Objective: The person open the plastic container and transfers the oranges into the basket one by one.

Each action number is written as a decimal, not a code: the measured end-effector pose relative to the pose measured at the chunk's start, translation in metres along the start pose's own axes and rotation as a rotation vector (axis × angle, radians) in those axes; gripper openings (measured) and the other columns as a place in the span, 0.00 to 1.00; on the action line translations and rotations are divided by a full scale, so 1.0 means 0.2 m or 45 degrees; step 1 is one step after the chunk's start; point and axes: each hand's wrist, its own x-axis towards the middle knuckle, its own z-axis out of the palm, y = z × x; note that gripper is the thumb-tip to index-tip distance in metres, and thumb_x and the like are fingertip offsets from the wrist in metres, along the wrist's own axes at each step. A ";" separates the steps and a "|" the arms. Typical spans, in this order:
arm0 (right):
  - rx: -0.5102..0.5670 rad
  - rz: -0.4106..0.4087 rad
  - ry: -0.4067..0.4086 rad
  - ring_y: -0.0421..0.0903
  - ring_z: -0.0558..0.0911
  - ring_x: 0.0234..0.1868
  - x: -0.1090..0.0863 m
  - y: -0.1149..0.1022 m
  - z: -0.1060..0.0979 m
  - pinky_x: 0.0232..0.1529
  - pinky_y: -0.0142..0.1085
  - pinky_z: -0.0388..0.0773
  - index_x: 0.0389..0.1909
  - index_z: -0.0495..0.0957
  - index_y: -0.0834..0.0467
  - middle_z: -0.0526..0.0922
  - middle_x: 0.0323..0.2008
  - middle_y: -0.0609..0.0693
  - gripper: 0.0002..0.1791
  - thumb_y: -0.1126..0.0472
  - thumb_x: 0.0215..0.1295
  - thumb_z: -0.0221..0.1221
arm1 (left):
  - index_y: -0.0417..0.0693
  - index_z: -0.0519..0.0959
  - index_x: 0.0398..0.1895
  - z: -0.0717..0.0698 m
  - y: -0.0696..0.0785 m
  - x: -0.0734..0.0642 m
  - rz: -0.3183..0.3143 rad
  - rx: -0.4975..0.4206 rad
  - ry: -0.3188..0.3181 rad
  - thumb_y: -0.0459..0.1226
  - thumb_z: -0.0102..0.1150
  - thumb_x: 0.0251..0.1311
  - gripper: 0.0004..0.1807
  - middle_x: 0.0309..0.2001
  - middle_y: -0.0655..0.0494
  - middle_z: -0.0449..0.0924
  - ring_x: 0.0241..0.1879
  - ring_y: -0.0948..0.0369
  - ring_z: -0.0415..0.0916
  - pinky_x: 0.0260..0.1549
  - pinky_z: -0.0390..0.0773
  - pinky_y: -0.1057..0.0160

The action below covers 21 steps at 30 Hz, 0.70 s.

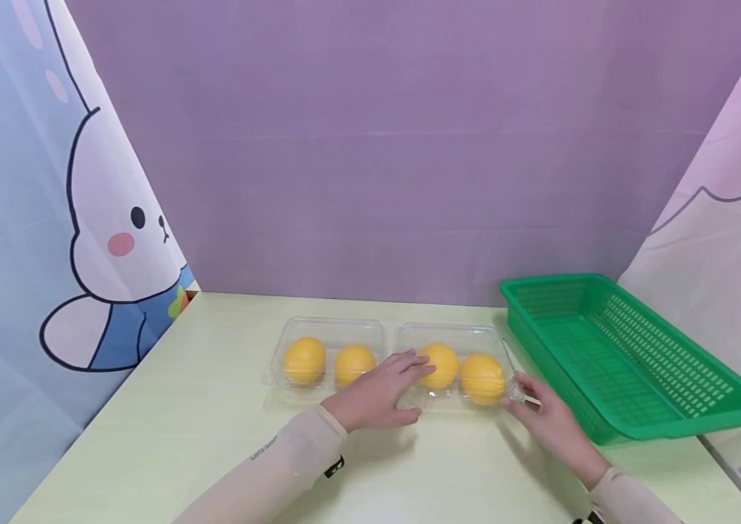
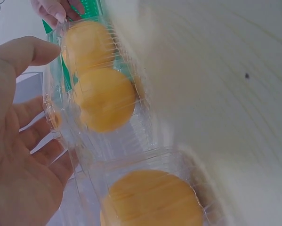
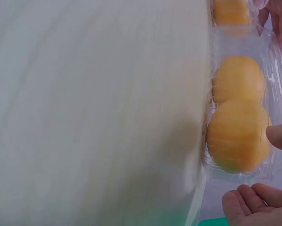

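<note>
Two clear plastic clamshell boxes lie side by side, the left box and the right box. Each contains two oranges, among them one orange on the far left and another orange on the far right. My left hand reaches over the gap between the boxes, its spread fingertips at the right box's left part. Straight fingers and a raised thumb show in the left wrist view. My right hand is at the right box's front right corner, thumb and fingers apart around it; the right wrist view shows its thumb beside the plastic.
A green plastic basket with perforated sides stands right of the boxes, close behind my right hand. The pale wooden table ends at a purple cloth backdrop. Printed cartoon curtains hang at both sides.
</note>
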 end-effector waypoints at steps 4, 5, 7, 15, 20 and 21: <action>0.055 0.015 0.033 0.60 0.68 0.55 0.01 0.00 0.01 0.52 0.46 0.71 0.59 0.61 0.70 0.68 0.54 0.66 0.35 0.53 0.58 0.61 | 0.49 0.58 0.67 0.00 0.00 0.00 0.000 -0.001 -0.010 0.50 0.54 0.56 0.36 0.67 0.53 0.56 0.67 0.52 0.48 0.62 0.55 0.57; 0.071 0.020 0.043 0.59 0.68 0.54 0.01 0.00 0.01 0.52 0.43 0.72 0.58 0.62 0.70 0.69 0.53 0.66 0.34 0.54 0.58 0.62 | 0.49 0.58 0.67 0.00 0.00 0.00 -0.001 -0.001 -0.013 0.50 0.54 0.56 0.36 0.67 0.53 0.56 0.67 0.53 0.48 0.62 0.55 0.58; 0.094 0.031 0.061 0.57 0.70 0.52 0.01 0.01 0.01 0.49 0.36 0.74 0.56 0.63 0.71 0.70 0.51 0.65 0.33 0.56 0.57 0.62 | 0.49 0.58 0.67 0.00 0.00 0.00 -0.001 0.001 -0.019 0.51 0.53 0.57 0.36 0.67 0.54 0.56 0.67 0.53 0.48 0.63 0.54 0.58; 0.168 0.154 0.058 0.53 0.69 0.49 0.01 -0.01 0.03 0.41 0.26 0.73 0.56 0.60 0.70 0.69 0.50 0.62 0.32 0.57 0.57 0.62 | 0.50 0.59 0.67 -0.02 0.00 0.00 -0.008 -0.006 -0.042 0.51 0.54 0.57 0.36 0.67 0.54 0.56 0.67 0.53 0.48 0.63 0.54 0.58; 0.207 0.269 0.037 0.47 0.69 0.45 0.01 -0.03 0.03 0.38 0.28 0.73 0.56 0.58 0.69 0.68 0.48 0.60 0.31 0.56 0.60 0.60 | 0.49 0.59 0.67 -0.03 0.01 0.00 -0.007 -0.022 -0.044 0.49 0.55 0.56 0.36 0.67 0.53 0.57 0.67 0.52 0.49 0.63 0.55 0.57; 0.229 0.278 0.029 0.45 0.69 0.44 0.01 -0.03 0.03 0.38 0.27 0.73 0.56 0.57 0.69 0.68 0.46 0.60 0.31 0.57 0.60 0.59 | 0.49 0.59 0.67 -0.03 0.01 0.00 -0.008 -0.023 -0.046 0.49 0.55 0.56 0.36 0.66 0.53 0.57 0.67 0.52 0.49 0.63 0.55 0.57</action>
